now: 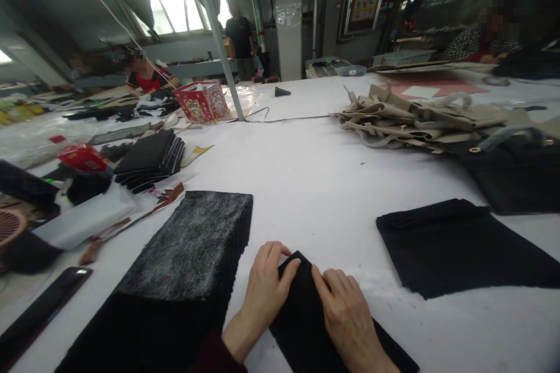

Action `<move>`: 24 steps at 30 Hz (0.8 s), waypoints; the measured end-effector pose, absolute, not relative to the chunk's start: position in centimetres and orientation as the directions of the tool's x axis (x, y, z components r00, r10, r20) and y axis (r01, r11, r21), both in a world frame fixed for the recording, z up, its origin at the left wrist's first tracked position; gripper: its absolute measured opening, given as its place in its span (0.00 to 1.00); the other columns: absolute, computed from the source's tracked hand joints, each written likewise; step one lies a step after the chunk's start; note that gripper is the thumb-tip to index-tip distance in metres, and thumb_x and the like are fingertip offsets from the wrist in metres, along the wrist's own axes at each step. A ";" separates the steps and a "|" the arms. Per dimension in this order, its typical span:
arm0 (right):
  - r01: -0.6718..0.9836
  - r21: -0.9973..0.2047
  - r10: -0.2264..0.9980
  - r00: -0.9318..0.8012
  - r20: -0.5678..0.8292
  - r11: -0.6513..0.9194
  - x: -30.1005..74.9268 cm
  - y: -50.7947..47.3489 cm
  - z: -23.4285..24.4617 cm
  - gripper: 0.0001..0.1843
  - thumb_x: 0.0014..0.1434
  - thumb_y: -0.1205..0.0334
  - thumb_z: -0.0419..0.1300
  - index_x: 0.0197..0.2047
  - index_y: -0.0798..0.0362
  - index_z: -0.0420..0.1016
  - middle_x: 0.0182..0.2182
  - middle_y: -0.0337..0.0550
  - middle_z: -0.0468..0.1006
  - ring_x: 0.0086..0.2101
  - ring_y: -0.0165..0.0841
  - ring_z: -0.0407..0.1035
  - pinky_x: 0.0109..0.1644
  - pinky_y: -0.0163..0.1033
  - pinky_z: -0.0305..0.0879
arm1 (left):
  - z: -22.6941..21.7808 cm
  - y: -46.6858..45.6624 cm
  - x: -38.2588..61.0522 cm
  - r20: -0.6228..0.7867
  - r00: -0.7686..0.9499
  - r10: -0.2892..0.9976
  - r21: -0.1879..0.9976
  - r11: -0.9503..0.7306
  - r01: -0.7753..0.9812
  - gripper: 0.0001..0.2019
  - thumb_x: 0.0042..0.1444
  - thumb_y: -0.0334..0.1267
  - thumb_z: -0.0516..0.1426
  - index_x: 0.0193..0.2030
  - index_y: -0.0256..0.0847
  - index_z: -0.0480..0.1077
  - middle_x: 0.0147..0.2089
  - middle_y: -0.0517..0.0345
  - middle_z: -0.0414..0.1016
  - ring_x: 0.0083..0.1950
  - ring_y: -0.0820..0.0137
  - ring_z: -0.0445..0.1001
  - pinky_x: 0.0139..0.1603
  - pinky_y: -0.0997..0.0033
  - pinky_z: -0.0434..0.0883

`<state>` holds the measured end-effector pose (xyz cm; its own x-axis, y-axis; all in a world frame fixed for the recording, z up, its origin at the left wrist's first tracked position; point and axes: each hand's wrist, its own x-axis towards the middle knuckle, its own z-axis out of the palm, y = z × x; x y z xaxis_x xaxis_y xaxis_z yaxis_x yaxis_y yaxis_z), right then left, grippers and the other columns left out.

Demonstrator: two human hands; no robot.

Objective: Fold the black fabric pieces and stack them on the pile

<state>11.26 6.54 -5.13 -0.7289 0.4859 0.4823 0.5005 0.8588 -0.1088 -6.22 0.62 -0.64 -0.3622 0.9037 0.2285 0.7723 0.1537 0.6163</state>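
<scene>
A folded piece of black fabric (301, 320) lies on the white table right in front of me. My left hand (268, 280) pinches its far left corner, the thumb on top and the fingers curled at the edge. On the cloth's right side rests my right hand (345, 306), fingers stretched along the fabric and pressing it down. Left of my hands is a tall stack of black fabric pieces (192, 239), its far part speckled with white. A second pile of flat black cloth (455, 245) sits to the right.
Beige bags with grey handles (406, 116) are heaped at the back right. Folded black pieces (151, 157), a red box (201, 102) and a phone-like dark slab (48, 309) lie on the left. A metal pole (219, 41) rises from the table. Several people are farther back.
</scene>
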 end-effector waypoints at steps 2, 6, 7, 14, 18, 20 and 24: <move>0.506 -0.125 0.502 -0.733 0.459 0.853 11.3 6.5 -5.1 0.23 0.62 0.77 0.46 0.59 0.62 0.66 0.35 0.47 0.69 0.35 0.38 0.61 0.39 0.44 0.59 | -0.1 1.3 -6.4 0.216 -0.384 0.898 0.631 0.171 0.757 0.06 0.62 0.40 0.55 0.36 0.42 0.69 0.42 0.54 0.70 0.46 0.63 0.70 0.49 0.60 0.69; 0.526 -0.141 0.528 -0.721 0.449 0.839 11.3 6.4 -4.7 0.23 0.61 0.77 0.47 0.58 0.62 0.67 0.35 0.47 0.68 0.35 0.37 0.61 0.40 0.44 0.59 | -0.1 2.7 -6.6 0.210 -0.361 0.909 0.585 0.179 0.791 0.09 0.60 0.43 0.57 0.33 0.42 0.70 0.44 0.53 0.70 0.47 0.61 0.70 0.52 0.55 0.68; 0.530 -0.142 0.530 -0.715 0.456 0.836 11.3 6.4 -4.6 0.23 0.61 0.77 0.48 0.58 0.61 0.68 0.35 0.46 0.68 0.35 0.37 0.61 0.40 0.44 0.59 | -0.3 3.0 -6.6 0.204 -0.359 0.911 0.580 0.183 0.794 0.09 0.60 0.42 0.57 0.32 0.42 0.71 0.44 0.53 0.71 0.47 0.61 0.71 0.51 0.55 0.68; 0.539 -0.152 0.544 -0.713 0.442 0.829 11.3 6.3 -4.0 0.24 0.59 0.78 0.49 0.57 0.62 0.68 0.35 0.45 0.68 0.35 0.37 0.61 0.40 0.44 0.58 | -1.3 3.8 -6.5 0.172 -0.355 0.919 0.578 0.197 0.791 0.08 0.60 0.36 0.55 0.29 0.41 0.70 0.45 0.54 0.72 0.48 0.62 0.71 0.52 0.56 0.67; 0.541 -0.162 0.551 -0.706 0.446 0.825 11.3 6.3 -3.9 0.24 0.58 0.79 0.49 0.57 0.61 0.67 0.35 0.45 0.68 0.35 0.37 0.61 0.40 0.44 0.58 | -1.4 3.8 -6.5 0.175 -0.350 0.920 0.560 0.199 0.804 0.09 0.60 0.35 0.54 0.29 0.41 0.70 0.45 0.54 0.72 0.47 0.63 0.71 0.51 0.57 0.68; 0.542 -0.164 0.552 -0.705 0.445 0.824 11.3 6.3 -3.9 0.24 0.58 0.79 0.50 0.57 0.61 0.67 0.35 0.45 0.68 0.35 0.37 0.61 0.41 0.44 0.58 | -1.4 3.8 -6.6 0.179 -0.346 0.921 0.549 0.198 0.812 0.09 0.60 0.35 0.54 0.29 0.41 0.70 0.45 0.54 0.72 0.47 0.63 0.71 0.50 0.57 0.68; 0.544 -0.164 0.553 -0.703 0.447 0.823 11.3 6.3 -3.9 0.24 0.58 0.78 0.50 0.57 0.60 0.67 0.35 0.44 0.68 0.35 0.36 0.61 0.41 0.44 0.58 | -1.6 3.9 -6.6 0.179 -0.340 0.923 0.540 0.196 0.819 0.08 0.60 0.35 0.55 0.29 0.41 0.69 0.45 0.54 0.72 0.48 0.62 0.71 0.50 0.57 0.67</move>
<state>11.32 6.27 -3.89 -0.7026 0.5534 0.4472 0.5439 0.8230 -0.1639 -6.62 3.86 -1.60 -0.3399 0.9232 0.1794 0.8185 0.1965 0.5398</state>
